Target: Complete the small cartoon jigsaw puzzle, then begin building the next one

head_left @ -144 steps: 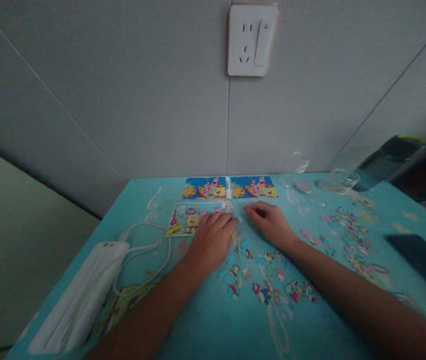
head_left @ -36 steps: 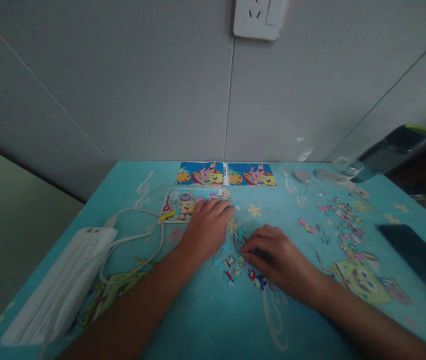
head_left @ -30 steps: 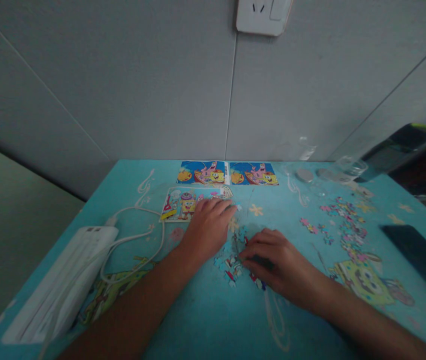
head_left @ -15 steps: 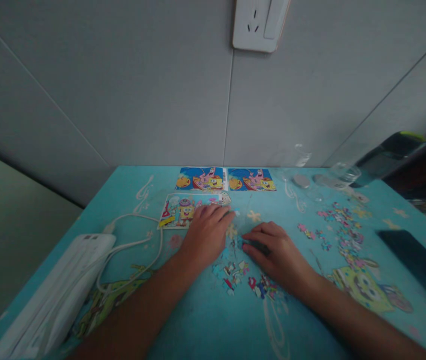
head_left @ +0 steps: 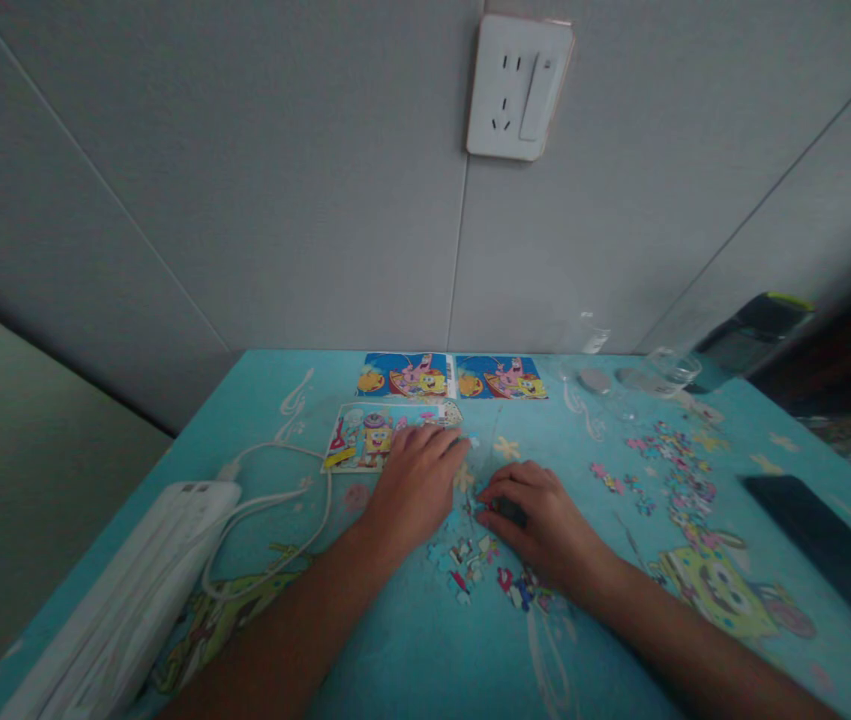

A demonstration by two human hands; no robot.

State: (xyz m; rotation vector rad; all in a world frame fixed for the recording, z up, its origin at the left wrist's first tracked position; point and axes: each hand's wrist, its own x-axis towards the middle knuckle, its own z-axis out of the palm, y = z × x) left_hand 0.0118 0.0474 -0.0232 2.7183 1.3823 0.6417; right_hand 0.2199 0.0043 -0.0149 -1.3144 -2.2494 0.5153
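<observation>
1. Left hand [head_left: 416,482] lying flat, fingers spread, fingertips resting on the right edge of the part-built puzzle [head_left: 376,436].
2. Right hand [head_left: 537,520] curling, fingertips drawn together over loose pieces [head_left: 481,560]; holding one or not, cannot tell.
3. Loose pieces scattering on the blue table [head_left: 410,640] just below both hands.
4. More pieces [head_left: 676,475] lying well apart to the right.
5. Two picture cards [head_left: 451,376] lying by the wall; white power strip [head_left: 132,590] sitting at left.

No legible text or labels anywhere.
</observation>
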